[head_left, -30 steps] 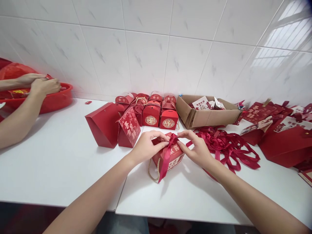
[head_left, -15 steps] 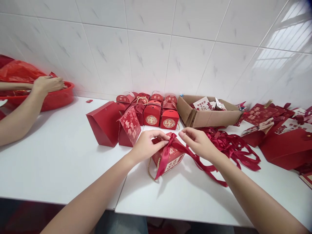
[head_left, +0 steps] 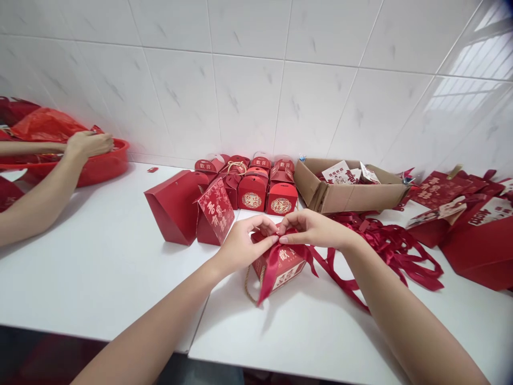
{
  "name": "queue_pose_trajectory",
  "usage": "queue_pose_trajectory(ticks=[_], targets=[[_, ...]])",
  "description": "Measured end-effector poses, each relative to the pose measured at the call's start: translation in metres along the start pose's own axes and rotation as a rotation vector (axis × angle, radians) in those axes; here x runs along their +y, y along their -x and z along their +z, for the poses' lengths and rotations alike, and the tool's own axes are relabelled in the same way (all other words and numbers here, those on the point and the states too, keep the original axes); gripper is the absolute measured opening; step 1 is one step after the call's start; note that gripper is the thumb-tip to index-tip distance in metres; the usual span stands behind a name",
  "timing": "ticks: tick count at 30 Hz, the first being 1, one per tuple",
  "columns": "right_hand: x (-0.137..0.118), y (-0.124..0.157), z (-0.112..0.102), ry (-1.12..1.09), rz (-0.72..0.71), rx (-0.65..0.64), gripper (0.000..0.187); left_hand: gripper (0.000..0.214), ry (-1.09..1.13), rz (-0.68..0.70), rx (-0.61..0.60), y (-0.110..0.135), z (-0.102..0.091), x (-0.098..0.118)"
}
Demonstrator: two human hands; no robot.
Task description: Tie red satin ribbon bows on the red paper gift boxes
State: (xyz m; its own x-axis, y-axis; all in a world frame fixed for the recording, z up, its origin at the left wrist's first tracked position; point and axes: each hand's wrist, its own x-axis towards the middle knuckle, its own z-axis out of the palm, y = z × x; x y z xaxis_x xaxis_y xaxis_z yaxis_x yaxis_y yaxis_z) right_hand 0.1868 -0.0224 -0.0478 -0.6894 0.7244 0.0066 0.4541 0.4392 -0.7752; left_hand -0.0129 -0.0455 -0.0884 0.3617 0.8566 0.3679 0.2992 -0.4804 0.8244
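A small red gift box [head_left: 287, 264] with gold and white print stands on the white table in front of me. A dark red satin ribbon [head_left: 271, 274] lies over its top, one tail hanging down the front and another off to the right. My left hand [head_left: 245, 241] pinches the ribbon at the top of the box. My right hand [head_left: 316, 230] pinches it from the other side, the fingertips of both hands nearly touching. The fingers partly hide the ribbon's crossing. A twisted gold cord [head_left: 251, 291] hangs at the box's left side.
Several small red boxes [head_left: 252, 193] stand by the wall, with larger red boxes [head_left: 172, 206] left of them. A cardboard box [head_left: 356, 198] holds printed cards. Loose ribbons [head_left: 395, 251] and red bags [head_left: 476, 235] lie right. At left, another person's hand [head_left: 88, 143] is over a red basin [head_left: 106, 166].
My right hand has moved left and down onto the ribbon, and its fingers have closed there. My left hand keeps its pinch. The view has shifted slightly.
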Motion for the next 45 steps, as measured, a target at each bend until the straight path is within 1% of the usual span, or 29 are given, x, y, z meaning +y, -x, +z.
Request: queue_pose_trajectory(ticks=[5, 10, 13, 16, 19, 22, 27, 33, 39, 42, 45], targets=[[0.004, 0.000, 0.004, -0.025, 0.025, 0.008, 0.023, 0.005, -0.045, 0.016, 0.078, -0.001, 0.002, -0.004], [0.006, -0.001, 0.006, -0.046, 0.015, 0.021, 0.028, 0.005, -0.150, 0.085, 0.127, -0.001, 0.005, -0.004], [0.006, -0.002, 0.008, -0.063, 0.029, 0.053, 0.035, 0.005, -0.139, 0.104, 0.120, -0.001, 0.005, -0.004], [0.008, -0.004, 0.010, -0.034, 0.023, 0.094, 0.036, 0.005, -0.065, 0.079, 0.078, -0.001, 0.004, -0.003], [0.010, -0.004, 0.010, -0.046, 0.022, 0.070, 0.037, 0.003, -0.026, 0.040, 0.060, -0.001, 0.002, -0.002], [0.011, -0.003, 0.008, -0.071, 0.027, 0.051, 0.036, 0.005, -0.041, 0.020, 0.078, -0.002, 0.001, -0.001], [0.011, -0.003, 0.008, -0.101, 0.018, 0.043, 0.031, 0.004, -0.074, 0.038, 0.117, -0.002, 0.003, 0.000], [0.010, -0.002, 0.009, -0.155, 0.058, 0.028, 0.024, 0.003, -0.102, 0.048, 0.154, -0.001, 0.005, 0.001], [0.012, -0.003, 0.007, -0.122, 0.047, -0.016, 0.024, 0.001, -0.229, 0.080, 0.167, -0.001, 0.003, 0.001], [0.008, -0.001, 0.006, -0.087, 0.058, -0.024, 0.020, 0.000, -0.281, 0.097, 0.171, -0.001, 0.002, 0.000], [0.004, 0.002, 0.005, -0.058, 0.069, -0.037, 0.021, 0.002, -0.353, 0.132, 0.179, 0.000, 0.000, 0.001]])
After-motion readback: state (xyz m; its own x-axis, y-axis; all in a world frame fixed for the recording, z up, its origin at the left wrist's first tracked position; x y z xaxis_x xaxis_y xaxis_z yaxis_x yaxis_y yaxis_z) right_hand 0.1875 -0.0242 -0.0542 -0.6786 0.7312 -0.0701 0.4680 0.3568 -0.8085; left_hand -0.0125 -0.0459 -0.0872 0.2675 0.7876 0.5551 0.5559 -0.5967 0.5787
